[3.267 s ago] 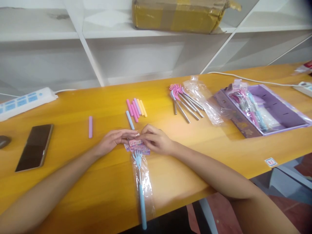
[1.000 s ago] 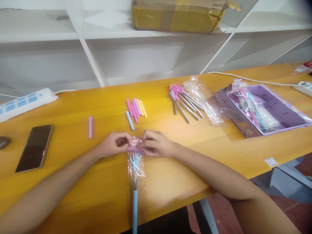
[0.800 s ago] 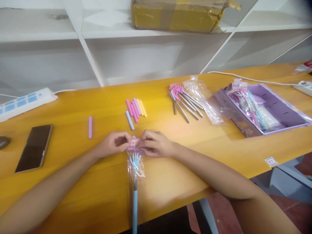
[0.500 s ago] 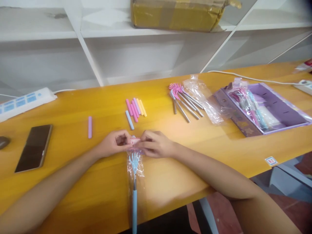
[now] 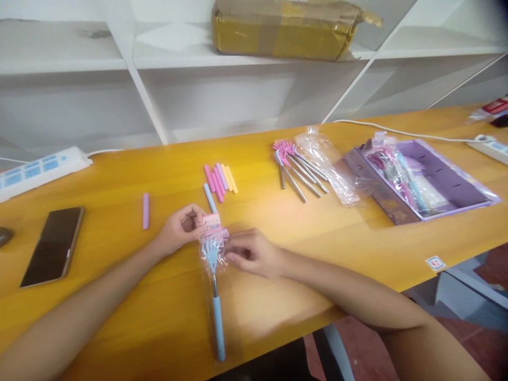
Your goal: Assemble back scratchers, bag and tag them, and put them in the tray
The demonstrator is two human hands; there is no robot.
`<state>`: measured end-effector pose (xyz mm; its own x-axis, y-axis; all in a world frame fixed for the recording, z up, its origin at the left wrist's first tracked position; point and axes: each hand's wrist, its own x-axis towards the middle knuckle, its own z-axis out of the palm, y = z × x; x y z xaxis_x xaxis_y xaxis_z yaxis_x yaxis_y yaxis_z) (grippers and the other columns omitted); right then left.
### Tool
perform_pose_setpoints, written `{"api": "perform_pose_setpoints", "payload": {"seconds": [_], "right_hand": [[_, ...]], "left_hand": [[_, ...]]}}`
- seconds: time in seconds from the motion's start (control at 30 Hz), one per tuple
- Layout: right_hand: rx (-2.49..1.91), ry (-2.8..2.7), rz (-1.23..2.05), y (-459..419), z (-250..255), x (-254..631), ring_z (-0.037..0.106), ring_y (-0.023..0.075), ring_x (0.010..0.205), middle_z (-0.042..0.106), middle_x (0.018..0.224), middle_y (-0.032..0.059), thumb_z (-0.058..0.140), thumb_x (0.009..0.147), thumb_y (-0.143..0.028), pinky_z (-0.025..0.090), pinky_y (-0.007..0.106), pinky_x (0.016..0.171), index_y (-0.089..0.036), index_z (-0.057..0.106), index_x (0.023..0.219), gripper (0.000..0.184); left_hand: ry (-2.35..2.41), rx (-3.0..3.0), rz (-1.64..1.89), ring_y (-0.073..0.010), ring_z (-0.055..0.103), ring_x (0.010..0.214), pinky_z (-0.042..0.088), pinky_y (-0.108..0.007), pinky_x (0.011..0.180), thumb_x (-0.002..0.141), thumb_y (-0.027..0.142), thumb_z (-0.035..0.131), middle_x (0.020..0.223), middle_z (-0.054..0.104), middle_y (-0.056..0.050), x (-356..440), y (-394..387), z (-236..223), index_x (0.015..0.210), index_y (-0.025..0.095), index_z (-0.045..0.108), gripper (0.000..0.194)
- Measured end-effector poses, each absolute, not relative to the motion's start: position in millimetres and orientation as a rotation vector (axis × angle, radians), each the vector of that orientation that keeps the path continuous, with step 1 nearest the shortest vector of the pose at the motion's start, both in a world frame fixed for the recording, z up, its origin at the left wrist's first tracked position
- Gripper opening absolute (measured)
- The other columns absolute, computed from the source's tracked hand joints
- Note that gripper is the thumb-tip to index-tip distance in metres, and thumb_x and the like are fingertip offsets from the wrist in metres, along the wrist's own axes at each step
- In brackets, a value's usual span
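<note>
Above the table (image 5: 115,238), curled left hand (image 5: 180,228) pinches packaging (image 5: 211,223).

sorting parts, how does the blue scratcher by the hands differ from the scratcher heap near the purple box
The blue scratcher has a blue grip; the scratcher heap shows bare metal rods. The blue scratcher's head is blue; the scratcher heap's heads are mostly pink. The blue scratcher has clear plastic around its head; the scratcher heap lies unwrapped on the table. Both have hand-shaped heads.
</note>
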<state>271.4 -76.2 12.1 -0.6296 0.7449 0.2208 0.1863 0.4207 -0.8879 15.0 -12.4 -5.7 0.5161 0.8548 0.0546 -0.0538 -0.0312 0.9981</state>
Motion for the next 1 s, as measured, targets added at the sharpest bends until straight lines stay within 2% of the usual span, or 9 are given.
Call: {"api": "perform_pose_setpoints", "payload": {"seconds": [0.1,0.23,0.37,0.5,0.6,0.7,0.8,0.87,1.0], "right_hand": [[-0.831,-1.848,1.607,-93.0,17.0,258.9,0.042,0.0026,0.057,0.059,0.08,-0.0006,0.064,0.1,-0.043,0.035,0.016,0.052,-0.011,0.063,0.099,0.031],[-0.675,-1.524,2.194,-96.1,11.3,247.7,0.045,0.0017,0.049,0.066,0.089,0.0028,0.071,0.093,-0.059,0.037,0.017,0.045,-0.01,0.06,0.109,0.052],[-0.552,-1.496,2.209,-79.2,20.8,254.8,0.045,0.001,0.053,0.07,0.092,0.0065,0.069,0.094,-0.061,0.037,0.017,0.049,-0.007,0.065,0.101,0.055],[-0.724,-1.458,1.881,-60.8,62.8,300.5,0.041,0.0013,0.058,0.067,0.094,0.0056,0.074,0.093,-0.052,0.031,0.017,0.05,-0.01,0.07,0.102,0.043],[-0.923,-1.384,1.346,-48.4,107.7,368.0,0.041,0.0026,0.061,0.061,0.096,0.0044,0.081,0.086,-0.053,0.03,0.018,0.051,-0.015,0.071,0.096,0.041],[-1.093,-1.285,0.713,-35.6,151.3,454.8,0.033,0.0023,0.054,0.054,0.079,-0.0004,0.081,0.086,-0.046,0.024,0.018,0.047,-0.017,0.07,0.1,0.034],[-1.282,-1.226,0.192,-26.1,180.1,541.9,0.044,0.004,0.057,0.055,0.078,0.0012,0.072,0.093,-0.023,0.032,0.019,0.05,-0.014,0.065,0.097,0.011],[-1.534,-1.129,-0.032,-24.1,187.2,591.0,0.052,0.0046,0.062,0.058,0.082,0.0026,0.068,0.093,-0.013,0.043,0.02,0.058,-0.014,0.061,0.097,0.008],[-2.168,-1.142,-0.03,-26.9,174.4,651.2,0.058,0.003,0.07,0.065,0.102,0.0149,0.058,0.102,-0.015,0.048,0.019,0.07,-0.01,0.056,0.113,0.012]], "left_hand": [[0.786,1.35,0.942,-0.0111,0.055,0.075,0.047,-0.021,0.069,0.083,0.024,0.084,0.083,0.056,0.002,13.8,-10.2,-9.6,0.084,0.017,0.057,0.028],[0.764,1.167,0.982,-0.0118,0.058,0.073,0.049,-0.022,0.067,0.08,0.023,0.087,0.084,0.061,0.001,15.2,-7.6,-7.8,0.082,0.019,0.056,0.032],[0.713,0.97,0.954,-0.0185,0.066,0.077,0.054,-0.029,0.069,0.09,0.036,0.076,0.091,0.071,-0.005,16.1,-3.6,1.7,0.108,0.021,0.065,0.026],[0.591,0.953,0.931,-0.0227,0.07,0.075,0.055,-0.031,0.066,0.086,0.04,0.075,0.096,0.077,-0.011,13.0,2.5,5.6,0.109,0.018,0.068,0.032],[0.551,0.964,0.895,-0.0241,0.07,0.073,0.054,-0.031,0.061,0.087,0.039,0.072,0.094,0.077,-0.013,10.9,5.1,4.3,0.108,0.017,0.068,0.031],[0.553,0.961,0.879,-0.0238,0.07,0.071,0.053,-0.03,0.058,0.088,0.036,0.071,0.092,0.077,-0.012,10.9,5.1,3.9,0.108,0.017,0.068,0.028],[0.559,0.962,0.869,-0.0235,0.07,0.07,0.053,-0.03,0.058,0.088,0.036,0.07,0.091,0.077,-0.012,11.8,4.0,5.0,0.107,0.016,0.067,0.028],[0.559,0.969,0.856,-0.0236,0.071,0.07,0.054,-0.03,0.058,0.089,0.037,0.07,0.091,0.076,-0.012,12.0,3.4,5.5,0.107,0.016,0.067,0.028],[0.562,0.983,0.84,-0.0233,0.071,0.07,0.054,-0.03,0.059,0.09,0.037,0.069,0.089,0.076,-0.011,11.5,3.3,4.8,0.108,0.016,0.067,0.027]]}}
